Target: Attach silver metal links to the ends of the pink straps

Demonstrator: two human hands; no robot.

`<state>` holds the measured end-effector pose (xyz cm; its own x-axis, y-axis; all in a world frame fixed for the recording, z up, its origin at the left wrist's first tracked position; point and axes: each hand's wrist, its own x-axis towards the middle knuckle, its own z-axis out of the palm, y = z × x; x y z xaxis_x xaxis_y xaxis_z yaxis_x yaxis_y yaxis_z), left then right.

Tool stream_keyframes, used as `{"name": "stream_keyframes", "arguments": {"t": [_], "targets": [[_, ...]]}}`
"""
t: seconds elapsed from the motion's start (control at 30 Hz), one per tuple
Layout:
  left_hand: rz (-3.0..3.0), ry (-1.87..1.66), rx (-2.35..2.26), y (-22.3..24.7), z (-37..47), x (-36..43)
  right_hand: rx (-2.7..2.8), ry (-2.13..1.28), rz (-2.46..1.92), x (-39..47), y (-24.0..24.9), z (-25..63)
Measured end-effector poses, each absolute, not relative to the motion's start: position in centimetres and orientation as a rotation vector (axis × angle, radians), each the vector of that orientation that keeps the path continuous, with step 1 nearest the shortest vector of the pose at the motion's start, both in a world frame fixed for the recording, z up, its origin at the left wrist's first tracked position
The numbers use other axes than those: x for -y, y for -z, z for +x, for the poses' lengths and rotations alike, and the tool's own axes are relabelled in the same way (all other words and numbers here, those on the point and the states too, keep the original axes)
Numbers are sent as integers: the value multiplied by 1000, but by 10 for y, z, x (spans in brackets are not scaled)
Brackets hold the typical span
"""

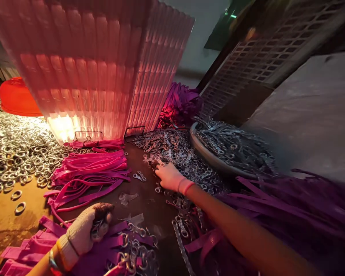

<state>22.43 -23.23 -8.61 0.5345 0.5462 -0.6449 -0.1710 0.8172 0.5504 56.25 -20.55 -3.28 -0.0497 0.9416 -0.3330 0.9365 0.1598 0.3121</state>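
Observation:
My left hand (pixel 87 228), in a whitish glove with a dark fingertip, is closed round several metal pieces (pixel 100 229) at the lower left. It is above pink straps with metal rings and clips (pixel 132 255) on their ends. My right hand (pixel 170 177), with a pink band at the wrist, reaches into a heap of small metal clips (pixel 178 147) near the middle. Its fingertips touch the heap; what they hold, if anything, is too small to tell. A separate pair of clips (pixel 139 176) lies left of it, beside a bundle of pink straps (pixel 92 172).
Metal rings (pixel 20 153) are heaped at the left by an orange bowl (pixel 20 96). Tall translucent ribbed panels (pixel 103 69) stand behind. A basin (pixel 207 153) of metal chains is right of the clips. Purple straps (pixel 290 203) lie at the right.

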Motion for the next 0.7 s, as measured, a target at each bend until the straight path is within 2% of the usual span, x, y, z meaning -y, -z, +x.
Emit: {"name": "stream_keyframes", "arguments": {"t": [0.13,0.3,0.53,0.7], "targets": [[509,-470,-919,85,227,234,-1843,86,1783,223,10,559],[611,-487,-862,82,230,236,-1898,131,1942,178,-2,552],[674,-425,-843,76,231,236,-2124,223,2154,80,41,514],[686,-410,-783,68,232,236,-2133,319,2280,48,70,500]]}}
